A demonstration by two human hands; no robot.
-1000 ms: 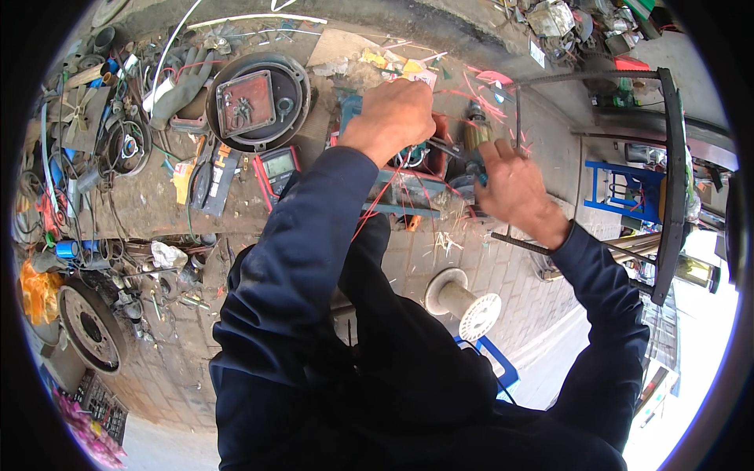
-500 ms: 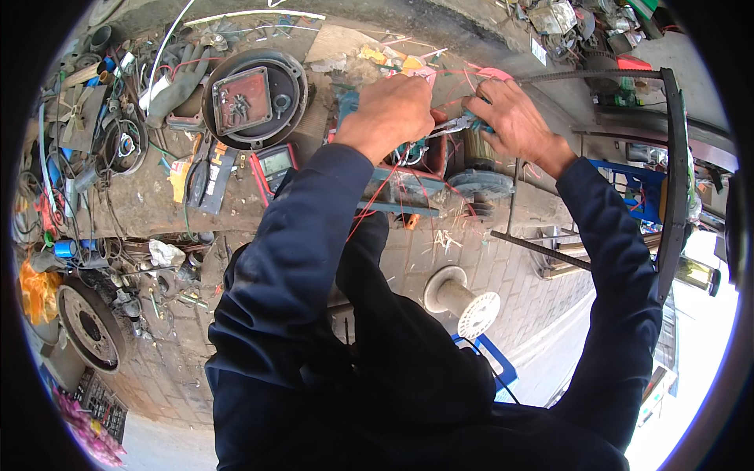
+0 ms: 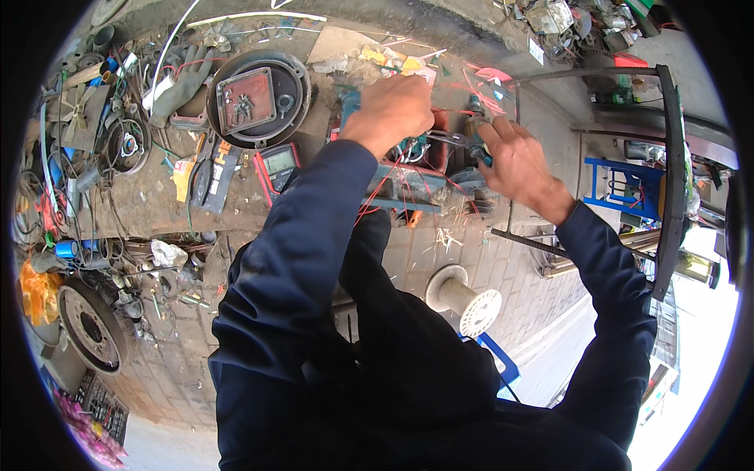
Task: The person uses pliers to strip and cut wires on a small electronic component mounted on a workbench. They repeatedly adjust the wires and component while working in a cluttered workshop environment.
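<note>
My left hand (image 3: 390, 108) is closed above a teal metal housing (image 3: 413, 204) with a reddish interior; what its fingers grip is hidden beneath them. My right hand (image 3: 517, 163) is closed on teal-handled pliers (image 3: 457, 140), whose metal jaws reach left into the housing. Thin red wires (image 3: 377, 187) trail from the housing toward my lap. Left of it lie a red-and-black multimeter (image 3: 279, 166), a black round cover (image 3: 289, 88) holding a square red tray of small metal parts, and scissors-like black-handled tools (image 3: 203, 174).
Cluttered scrap, hoses and a grey glove (image 3: 185, 88) cover the bench's left. A black rebar-like frame (image 3: 667, 180) stands at right near a blue rack (image 3: 622, 182). A white spool (image 3: 463, 301) and a rusty wheel rim (image 3: 86, 330) sit below.
My right hand with the pliers first swung up and left toward my left hand, then moved back down and right. My left hand has shifted only slightly.
</note>
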